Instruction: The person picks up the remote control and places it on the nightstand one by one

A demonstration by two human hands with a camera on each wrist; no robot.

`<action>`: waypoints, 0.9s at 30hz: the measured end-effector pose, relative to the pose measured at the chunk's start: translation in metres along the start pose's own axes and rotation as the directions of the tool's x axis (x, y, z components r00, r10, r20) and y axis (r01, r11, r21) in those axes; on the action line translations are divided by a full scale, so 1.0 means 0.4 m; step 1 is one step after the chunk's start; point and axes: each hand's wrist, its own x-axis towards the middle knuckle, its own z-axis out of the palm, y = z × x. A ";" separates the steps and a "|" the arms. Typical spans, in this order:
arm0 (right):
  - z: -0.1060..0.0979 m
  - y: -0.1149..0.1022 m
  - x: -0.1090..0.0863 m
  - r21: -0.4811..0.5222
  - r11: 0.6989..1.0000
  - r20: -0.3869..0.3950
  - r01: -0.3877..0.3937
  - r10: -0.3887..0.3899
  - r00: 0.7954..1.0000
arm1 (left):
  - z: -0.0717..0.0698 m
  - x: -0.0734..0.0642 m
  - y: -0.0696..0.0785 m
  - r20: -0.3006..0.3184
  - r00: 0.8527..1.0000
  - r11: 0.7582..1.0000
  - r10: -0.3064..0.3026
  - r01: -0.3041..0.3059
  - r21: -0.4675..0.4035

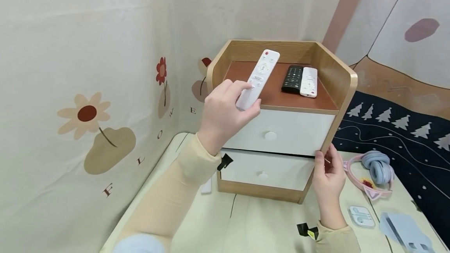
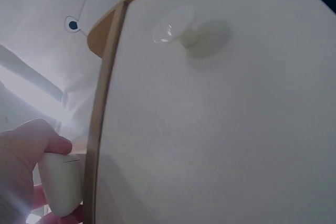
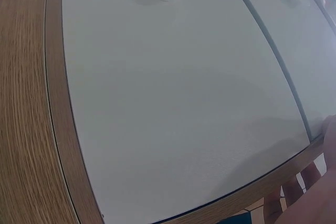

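Note:
My left hand [image 1: 223,110] pinches a white remote control [image 1: 263,71] between thumb and fingers, tilted up over the top shelf of a small wooden cabinet [image 1: 260,193]. The left wrist view shows the remote's rounded end [image 2: 62,184] beside the cabinet's edge. On the brown shelf, a black remote [image 1: 292,79] and another white remote [image 1: 309,82] lie side by side at the right. My right hand [image 1: 329,184] grips the cabinet's right side edge, thumb in front. Below the shelf, the upper drawer [image 1: 295,128] and lower drawer [image 1: 281,171] have white fronts and round knobs.
Right of the cabinet lie blue-and-pink headphones [image 1: 377,171], a clear earphone case [image 1: 361,216] and a light-blue flat item [image 1: 408,231]. A white object [image 1: 206,187] pokes out at the cabinet's left. Printed fabric [image 1: 105,30] hangs behind and along the left.

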 end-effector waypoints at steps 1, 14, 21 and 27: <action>0.000 0.000 0.000 0.002 1.000 -0.002 0.000 0.000 1.000 | 0.002 0.006 0.001 0.027 1.000 1.000 -0.012 0.012 0.002; 0.001 -0.007 0.002 0.008 1.000 0.011 -0.013 0.013 1.000 | 0.022 0.088 0.017 0.352 0.875 0.943 -0.332 0.305 0.130; 0.002 -0.004 0.000 0.002 1.000 0.009 -0.009 0.009 1.000 | 0.039 0.120 0.027 0.446 0.796 0.912 -0.410 0.350 0.215; 0.000 0.001 0.003 0.006 1.000 0.012 -0.009 0.009 1.000 | 0.052 0.139 0.033 0.478 0.756 0.894 -0.447 0.364 0.260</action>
